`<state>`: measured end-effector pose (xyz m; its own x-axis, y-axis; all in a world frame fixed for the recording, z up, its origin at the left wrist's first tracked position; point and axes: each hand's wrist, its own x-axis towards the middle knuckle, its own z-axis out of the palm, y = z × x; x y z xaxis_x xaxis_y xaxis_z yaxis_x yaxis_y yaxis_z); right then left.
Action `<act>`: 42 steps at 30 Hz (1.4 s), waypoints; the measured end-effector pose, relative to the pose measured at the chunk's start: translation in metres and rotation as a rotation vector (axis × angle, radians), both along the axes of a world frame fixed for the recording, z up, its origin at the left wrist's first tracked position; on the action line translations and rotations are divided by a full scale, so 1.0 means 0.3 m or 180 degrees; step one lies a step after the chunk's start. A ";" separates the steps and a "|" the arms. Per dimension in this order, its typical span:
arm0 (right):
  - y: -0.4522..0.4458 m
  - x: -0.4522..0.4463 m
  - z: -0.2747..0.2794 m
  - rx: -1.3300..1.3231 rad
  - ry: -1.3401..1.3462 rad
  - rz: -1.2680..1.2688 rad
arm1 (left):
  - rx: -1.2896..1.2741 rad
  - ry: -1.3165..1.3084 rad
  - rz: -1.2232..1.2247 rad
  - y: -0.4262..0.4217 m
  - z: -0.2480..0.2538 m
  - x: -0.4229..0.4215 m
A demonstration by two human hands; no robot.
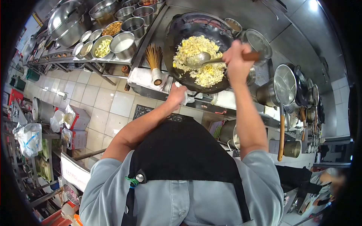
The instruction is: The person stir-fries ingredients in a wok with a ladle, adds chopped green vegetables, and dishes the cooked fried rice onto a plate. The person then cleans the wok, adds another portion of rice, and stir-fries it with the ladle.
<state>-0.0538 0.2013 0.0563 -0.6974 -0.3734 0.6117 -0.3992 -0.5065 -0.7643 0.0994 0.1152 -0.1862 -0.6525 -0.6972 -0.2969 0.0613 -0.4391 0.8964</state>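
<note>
A large black wok [226, 37] holds yellow and white fried rice with egg [207, 77]. My right hand [237, 60] is closed on the handle of a metal ladle [200, 59], whose bowl rests in the rice. At the wok's near left edge, my left hand [177, 95] is closed on a white cloth [186, 98]. A bamboo brush [154, 58] leans on a folded white towel [139, 76], left of the wok.
Metal bowls of ingredients [123, 44] and a large lidded pot [66, 22] line the left counter. To the right, a strainer with a wooden handle [284, 84] lies over a pot [266, 93]. A co-worker [328, 177] is partly visible at the lower right.
</note>
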 end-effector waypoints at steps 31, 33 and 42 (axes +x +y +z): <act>-0.113 -0.168 0.053 -0.0291 -0.0459 -0.0118 | -0.0070 0.0144 -0.0052 0.012 0.001 0.014; -0.080 -0.196 0.154 -0.0081 -0.0473 -0.0485 | -0.0234 0.0152 -0.0046 0.037 0.046 0.043; -0.001 -0.214 0.077 -0.0224 -0.0448 -0.0155 | -0.0116 0.0156 -0.0007 -0.007 -0.006 0.007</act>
